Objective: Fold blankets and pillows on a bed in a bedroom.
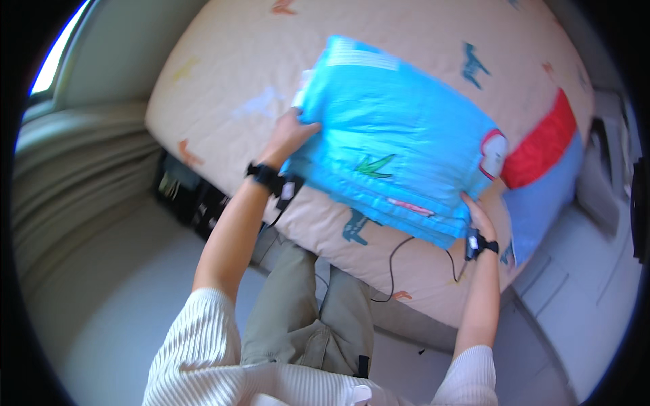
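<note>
A bright blue folded quilt [393, 128], printed with a green leaf shape and a red-and-white figure, lies at a slant over the bed. Several layers show along its near edge. My left hand [292, 135] grips its left side, thumb on top and the other fingers hidden beneath the cloth. At the near right corner, my right hand [479, 215] holds the quilt's edge, with most of the fingers tucked out of sight. Both wrists wear black bands with small devices, and a thin dark cable hangs near the right one.
The bed [223, 61] has a peach sheet with animal prints. A red-and-blue cloth item [545, 155], perhaps a pillow, lies to the right. Beige curtains [88, 162] hang at the left by a window. Dark items [186, 196] stand on the floor beside the bed.
</note>
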The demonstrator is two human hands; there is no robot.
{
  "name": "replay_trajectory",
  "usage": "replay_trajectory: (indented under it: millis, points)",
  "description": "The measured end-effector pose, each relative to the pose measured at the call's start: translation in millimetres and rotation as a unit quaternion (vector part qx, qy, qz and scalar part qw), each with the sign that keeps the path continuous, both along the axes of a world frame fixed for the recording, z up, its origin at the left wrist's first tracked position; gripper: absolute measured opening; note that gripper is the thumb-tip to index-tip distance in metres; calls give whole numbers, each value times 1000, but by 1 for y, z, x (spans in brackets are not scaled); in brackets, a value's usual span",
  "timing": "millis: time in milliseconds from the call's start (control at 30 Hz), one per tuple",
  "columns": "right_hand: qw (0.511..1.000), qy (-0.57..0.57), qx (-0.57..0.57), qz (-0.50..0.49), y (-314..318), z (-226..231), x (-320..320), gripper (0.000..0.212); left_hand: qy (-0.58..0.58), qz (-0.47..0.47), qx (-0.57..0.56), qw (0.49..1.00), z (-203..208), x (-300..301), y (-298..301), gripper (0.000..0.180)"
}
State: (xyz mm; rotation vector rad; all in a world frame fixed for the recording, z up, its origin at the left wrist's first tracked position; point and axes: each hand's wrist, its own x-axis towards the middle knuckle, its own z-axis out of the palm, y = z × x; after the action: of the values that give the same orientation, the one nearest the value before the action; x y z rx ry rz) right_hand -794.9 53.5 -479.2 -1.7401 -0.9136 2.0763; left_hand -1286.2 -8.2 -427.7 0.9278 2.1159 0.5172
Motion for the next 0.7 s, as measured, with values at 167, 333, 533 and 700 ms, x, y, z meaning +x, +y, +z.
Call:
replay_trajectory:
  millis: [167,333,533,700]
  points:
    - [997,-16,-60,-47,7,13,3,72,-145,-16,-2,989,-62,-14,2,110]
    - [993,-119,6,25,9,15,-28,89,-187,-2,4,982,-51,-22,-4,101]
    - [998,-60,-7,-4,4,16,-36,86,-242,91,-73,963,-42,-16,0,66]
    - [997,-57,-45,-2,6,17,-46,77,-175,100,93,975,-51,-10,-12,70]
